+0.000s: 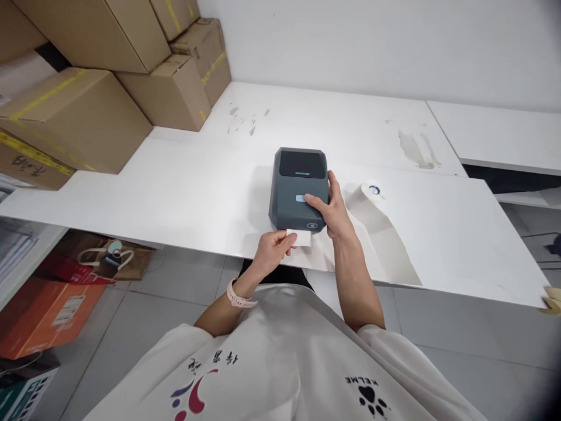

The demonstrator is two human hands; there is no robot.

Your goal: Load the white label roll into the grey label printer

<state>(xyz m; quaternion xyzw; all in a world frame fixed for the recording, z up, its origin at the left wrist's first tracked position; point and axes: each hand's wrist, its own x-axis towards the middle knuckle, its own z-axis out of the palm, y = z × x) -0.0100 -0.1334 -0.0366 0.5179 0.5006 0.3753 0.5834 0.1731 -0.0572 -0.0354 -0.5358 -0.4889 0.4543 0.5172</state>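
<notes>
A dark grey label printer (289,202) sits on the white table near its front edge. From its front slot a white paper label (303,238) sticks out. My left hand (274,248) pinches the left end of that label between thumb and fingers. My right hand (333,207) lies along the printer's right side, fingers around the edge and the thumb on the light button on top. To the right stands a roll of label paper (363,196), its loose strip (385,240) trailing toward the front edge of the table.
Cardboard boxes (162,93) are stacked at the back left of the table (197,193). Below on the left, an orange box (52,313) and a brown paper bag (131,263) stand low. A white wall (372,47) runs behind the table.
</notes>
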